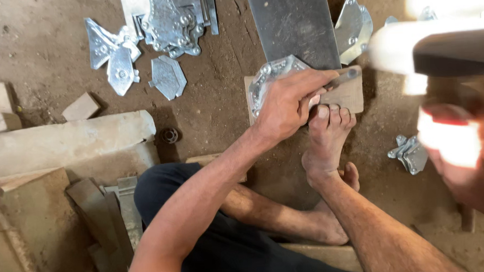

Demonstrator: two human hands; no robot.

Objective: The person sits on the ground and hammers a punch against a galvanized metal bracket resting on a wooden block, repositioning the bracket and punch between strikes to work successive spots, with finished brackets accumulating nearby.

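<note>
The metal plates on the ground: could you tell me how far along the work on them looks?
Riveted pieces lie at the top, apparently finished. In hand: the left hand steadies a punch and a metal plate on a wooden block; the right hand, blurred, holds a hammer. Loose plates seem left.

Packages, labels, signs, screens: none were visible. The view held only bare metal parts, wood blocks and a dirt floor, none carrying any label or wrapping.
</note>
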